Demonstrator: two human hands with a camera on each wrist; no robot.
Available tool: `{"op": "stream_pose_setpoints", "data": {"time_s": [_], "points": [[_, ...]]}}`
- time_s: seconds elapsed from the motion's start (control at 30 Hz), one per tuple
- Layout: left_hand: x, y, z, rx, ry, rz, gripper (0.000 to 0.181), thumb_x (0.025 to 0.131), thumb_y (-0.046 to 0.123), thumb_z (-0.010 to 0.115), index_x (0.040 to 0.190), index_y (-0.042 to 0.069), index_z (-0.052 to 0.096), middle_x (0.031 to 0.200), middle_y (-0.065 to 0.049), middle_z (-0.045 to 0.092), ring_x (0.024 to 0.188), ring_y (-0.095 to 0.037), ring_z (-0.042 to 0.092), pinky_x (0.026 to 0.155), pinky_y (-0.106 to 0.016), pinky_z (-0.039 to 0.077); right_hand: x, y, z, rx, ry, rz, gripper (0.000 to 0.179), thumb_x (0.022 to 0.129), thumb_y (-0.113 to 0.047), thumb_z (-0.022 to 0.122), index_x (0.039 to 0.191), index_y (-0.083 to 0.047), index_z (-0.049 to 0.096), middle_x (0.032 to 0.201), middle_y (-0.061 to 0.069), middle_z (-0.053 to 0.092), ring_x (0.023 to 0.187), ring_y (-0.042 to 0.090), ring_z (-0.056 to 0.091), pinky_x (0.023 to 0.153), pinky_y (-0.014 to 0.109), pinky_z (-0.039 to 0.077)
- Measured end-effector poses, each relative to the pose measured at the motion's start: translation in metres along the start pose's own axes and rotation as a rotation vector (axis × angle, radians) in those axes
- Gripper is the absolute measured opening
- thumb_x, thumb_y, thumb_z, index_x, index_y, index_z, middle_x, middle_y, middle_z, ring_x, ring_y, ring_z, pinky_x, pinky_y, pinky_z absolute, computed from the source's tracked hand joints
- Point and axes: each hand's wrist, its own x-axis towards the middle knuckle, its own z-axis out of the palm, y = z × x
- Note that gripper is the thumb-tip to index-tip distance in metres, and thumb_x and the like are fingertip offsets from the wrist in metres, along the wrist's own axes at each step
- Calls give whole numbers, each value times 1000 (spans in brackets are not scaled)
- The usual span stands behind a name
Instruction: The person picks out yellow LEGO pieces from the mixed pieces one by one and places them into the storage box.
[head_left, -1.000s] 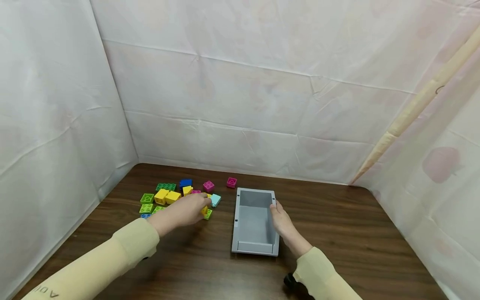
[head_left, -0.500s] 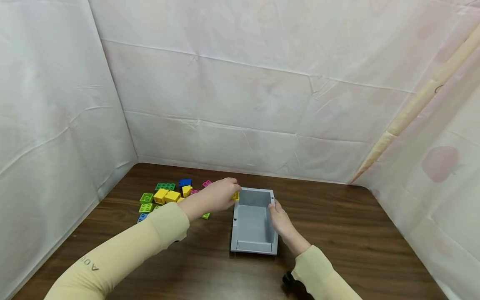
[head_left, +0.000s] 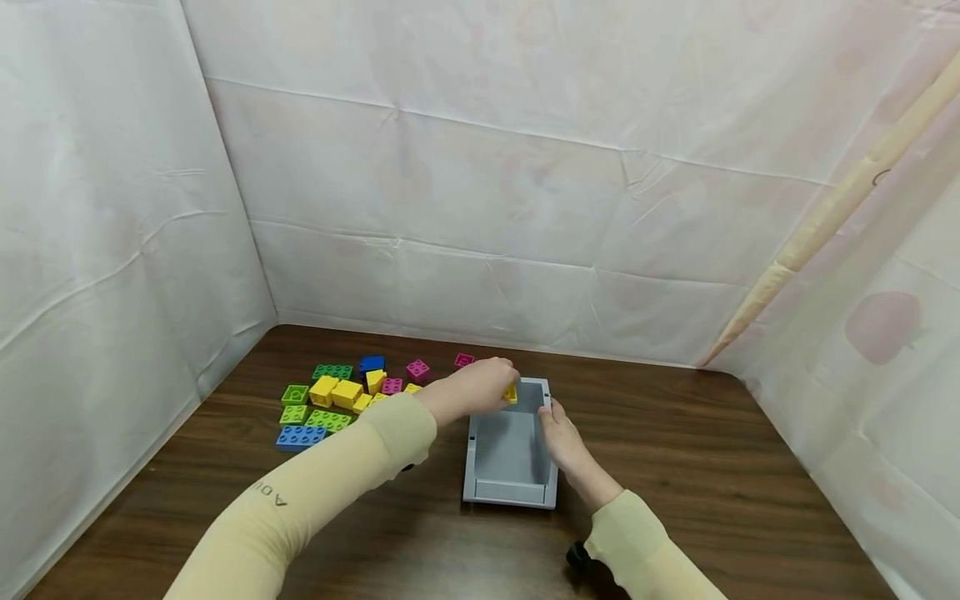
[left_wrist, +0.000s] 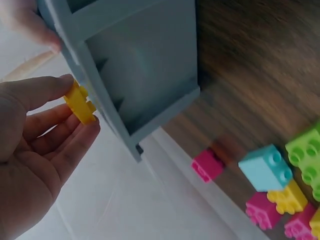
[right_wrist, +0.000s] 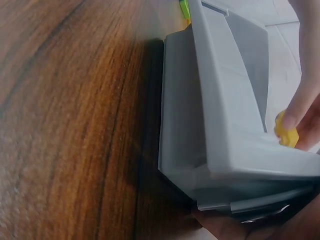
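Between thumb and fingertips my left hand pinches a small yellow toy brick, its studs showing in the left wrist view. In the head view the brick is held over the far end of a grey rectangular bin on the wooden table. The bin's visible floor is bare. My right hand grips the bin's right wall, thumb on the inner side. In the right wrist view the bin wall fills the middle, with the yellow brick beyond its rim.
Several loose bricks lie left of the bin, among them a blue brick, a lime green brick and a magenta brick. The left wrist view shows a turquoise brick. A white cloth hangs behind the table.
My left hand has picked the yellow brick out of the group and carried it right, over the bin. The right hand and the bin stay in place.
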Motion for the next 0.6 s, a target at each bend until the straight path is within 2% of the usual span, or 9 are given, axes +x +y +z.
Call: {"op": "stream_pose_setpoints", "data": {"time_s": [0.3,0.43,0.6], "points": [[17,8,21,15,-73,20,28,84,15,69,110,7,69,104,-2,67,89,-11,60,81,-24,52,-1,0,-1,13,8,4,54,103,-24,26,145,9,18,148,31,25,137,43,23,110,58,23],[22,9,29,29,-81,14,22,84,16,70,104,8,70,99,-2,68,82,-9,60,76,-23,53,-1,-1,-1,8,9,10,54,103,-24,25,146,8,19,148,30,26,136,43,25,109,58,24],[24,11,37,27,-102,19,14,84,17,71,96,10,69,88,1,65,69,-8,53,67,-20,48,2,-1,-3,-8,-10,55,54,103,-26,26,146,6,20,147,30,27,134,43,29,107,58,28]]}}
